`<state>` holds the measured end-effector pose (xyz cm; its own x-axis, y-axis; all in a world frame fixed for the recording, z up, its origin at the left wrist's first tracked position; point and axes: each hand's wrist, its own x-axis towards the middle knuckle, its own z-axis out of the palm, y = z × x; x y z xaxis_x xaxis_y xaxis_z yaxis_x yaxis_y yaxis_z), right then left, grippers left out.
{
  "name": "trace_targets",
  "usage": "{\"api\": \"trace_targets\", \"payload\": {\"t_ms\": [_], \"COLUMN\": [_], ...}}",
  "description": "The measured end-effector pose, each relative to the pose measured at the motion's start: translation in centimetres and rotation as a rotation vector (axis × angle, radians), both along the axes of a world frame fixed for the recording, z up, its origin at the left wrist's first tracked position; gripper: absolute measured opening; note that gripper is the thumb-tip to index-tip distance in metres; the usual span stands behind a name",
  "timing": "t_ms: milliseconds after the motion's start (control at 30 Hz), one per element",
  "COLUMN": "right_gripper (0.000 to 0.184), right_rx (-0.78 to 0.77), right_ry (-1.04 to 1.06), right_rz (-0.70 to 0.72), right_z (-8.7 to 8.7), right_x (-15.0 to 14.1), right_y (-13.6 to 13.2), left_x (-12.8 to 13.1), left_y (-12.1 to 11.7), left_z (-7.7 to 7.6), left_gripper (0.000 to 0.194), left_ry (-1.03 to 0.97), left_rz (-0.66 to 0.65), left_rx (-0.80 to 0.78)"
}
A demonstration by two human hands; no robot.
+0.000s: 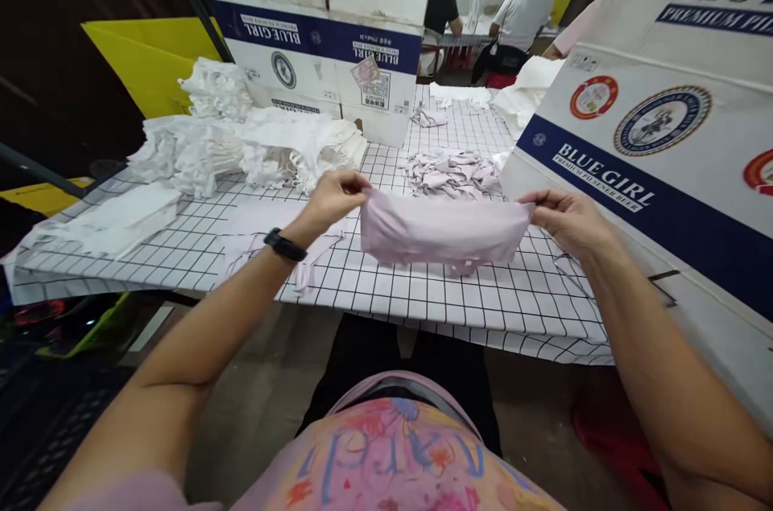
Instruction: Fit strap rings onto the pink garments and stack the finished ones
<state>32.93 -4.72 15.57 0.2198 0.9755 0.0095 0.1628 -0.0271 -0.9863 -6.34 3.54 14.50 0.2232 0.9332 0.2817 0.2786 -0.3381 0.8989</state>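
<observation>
Stretched between my hands above the table is a pale lilac bra top (447, 228), with short strap-like bits hanging from its lower edge. My left hand (336, 195) pinches its left end, and my right hand (566, 218) pinches the right end. Just behind it lies a heap of lilac strappy garments (452, 173). To the left, partly behind my left forearm, a similar lilac garment (259, 217) rests flat with its straps trailing toward the front edge.
White garments (199, 153) are piled on the left of the checked tablecloth (374, 290). A cardboard panel (338, 92) stands behind, another carton (652, 149) leans along the right. Two people (520, 20) sit in the background. Eyeglasses-like thin frames (573, 274) lie near my right wrist.
</observation>
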Motion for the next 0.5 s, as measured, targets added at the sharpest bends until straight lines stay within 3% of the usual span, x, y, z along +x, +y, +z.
{"api": "trace_targets", "payload": {"t_ms": [100,167,267,500], "right_gripper": [0.022,0.022,0.027,0.03], "right_rx": [-0.153,-0.188,-0.181,-0.152], "right_ry": [-0.083,-0.093,-0.078,0.014], "right_rz": [-0.036,-0.051,-0.07,-0.09], "right_z": [-5.1,-7.5,-9.3,-11.1], "right_x": [-0.1,-0.2,-0.3,-0.3], "right_y": [0.2,0.2,0.3,1.4], "left_x": [0.6,1.0,1.4,2.1], "left_y": [-0.7,-0.9,-0.7,0.2], "left_z": [-5.1,-7.2,-8.6,-9.9], "left_gripper": [0.017,0.018,0.016,0.018], "left_ry": [0.21,0.276,0.261,0.161], "left_rz": [-0.012,-0.007,0.0,-0.024], "left_rx": [-0.125,-0.127,-0.123,-0.25]}}
